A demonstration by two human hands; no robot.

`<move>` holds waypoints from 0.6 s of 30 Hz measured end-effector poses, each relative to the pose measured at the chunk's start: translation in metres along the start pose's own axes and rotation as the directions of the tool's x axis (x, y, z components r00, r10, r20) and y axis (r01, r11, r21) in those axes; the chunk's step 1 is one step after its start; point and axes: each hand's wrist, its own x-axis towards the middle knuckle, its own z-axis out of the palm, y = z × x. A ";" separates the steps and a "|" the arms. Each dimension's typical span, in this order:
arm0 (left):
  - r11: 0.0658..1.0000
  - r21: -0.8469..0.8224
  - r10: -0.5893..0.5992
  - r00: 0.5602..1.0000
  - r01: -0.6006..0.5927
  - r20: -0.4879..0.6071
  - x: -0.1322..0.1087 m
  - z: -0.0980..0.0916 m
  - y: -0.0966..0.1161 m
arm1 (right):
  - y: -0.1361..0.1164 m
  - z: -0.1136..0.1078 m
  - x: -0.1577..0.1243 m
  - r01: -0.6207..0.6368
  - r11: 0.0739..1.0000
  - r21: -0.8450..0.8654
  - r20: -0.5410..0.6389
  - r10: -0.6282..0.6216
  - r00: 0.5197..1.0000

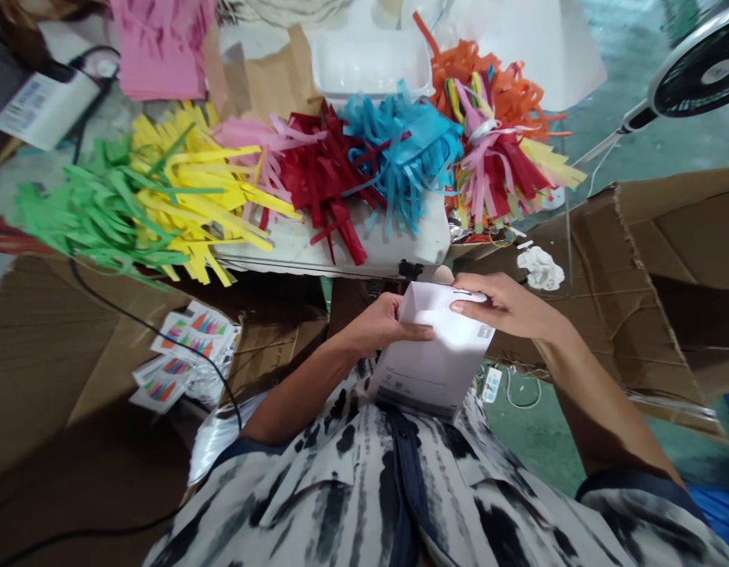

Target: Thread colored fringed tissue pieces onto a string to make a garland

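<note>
A white cardboard box [429, 366] with small grey print is held upright and slightly tilted against my shirt, just below the table edge. My left hand [388, 324] grips its left side, the thumb lying across the front face. At the upper right corner my right hand [494, 303] pinches the top edge, thumb in front and fingers behind. The inside of the box is hidden from view. Beyond the hands, bundles of cut paper strips line the table: green [98, 205], yellow [193, 189], dark red [323, 173], blue [405, 150] and a tied multicoloured tassel [497, 153].
A white plastic tray [370, 67] and orange strips [488, 75] lie farther back. Pink paper [164, 47] is at upper left. A black fan [701, 71] stands at right. Open cardboard boxes [594, 315] flank me, and printed packets [187, 346] lie at lower left beside a black cable [157, 327].
</note>
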 end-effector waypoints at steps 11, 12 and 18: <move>0.975 0.133 0.204 0.958 -0.180 -0.200 -0.010 0.016 0.024 | -0.004 0.000 0.008 -0.117 0.989 0.092 0.010 0.116 0.993; 0.963 0.149 0.255 0.933 -0.223 -0.253 -0.009 0.016 0.024 | -0.004 -0.001 0.007 -0.129 0.986 0.101 0.011 0.129 0.992; 0.959 0.145 0.276 0.923 -0.245 -0.268 -0.006 -0.002 0.024 | -0.004 -0.007 -0.001 -0.186 0.973 0.135 -0.050 0.194 0.980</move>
